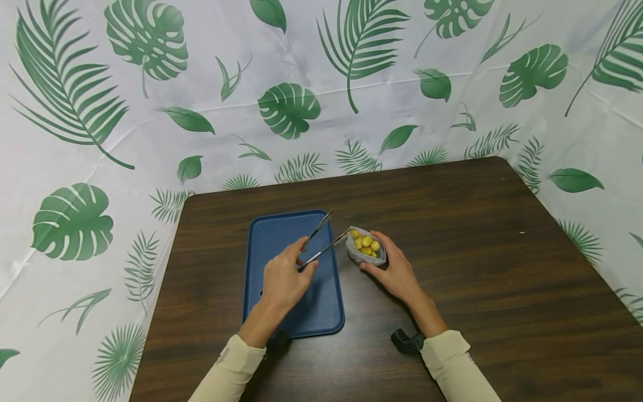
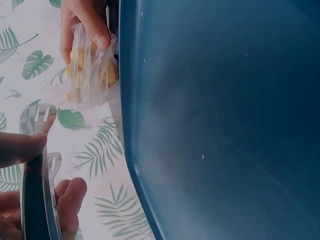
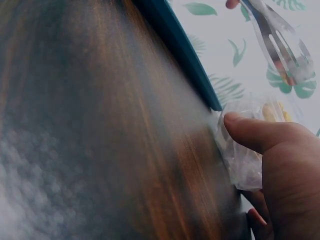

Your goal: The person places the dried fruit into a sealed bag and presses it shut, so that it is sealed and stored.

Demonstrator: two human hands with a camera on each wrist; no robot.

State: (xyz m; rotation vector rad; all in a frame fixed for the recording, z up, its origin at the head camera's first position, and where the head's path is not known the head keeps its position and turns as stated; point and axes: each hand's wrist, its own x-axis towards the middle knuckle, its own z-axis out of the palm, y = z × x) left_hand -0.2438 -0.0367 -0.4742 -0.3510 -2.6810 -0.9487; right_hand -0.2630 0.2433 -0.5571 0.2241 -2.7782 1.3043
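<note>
My left hand (image 1: 283, 282) grips a pair of metal tongs (image 1: 325, 249), thumb and fingers on opposite arms. The tongs' two ends stand apart; one reaches the rim of a clear plastic bag (image 1: 358, 257), the other points over the tray's far right corner. Inside the bag lie several small round yellow pieces (image 1: 366, 242), whose kind I cannot tell. My right hand (image 1: 399, 274) holds the bag from its right side, thumb in front and fingers behind. In the left wrist view, slotted ends show on the tongs (image 2: 37, 120). Nothing visible sits between them.
A blue rectangular tray (image 1: 281, 231) lies on the dark wooden table (image 1: 452, 223), beneath my left hand and left of the bag. Behind the table hangs a white leaf-print cloth (image 1: 226, 134). A black strap (image 1: 408, 340) is on my right wrist.
</note>
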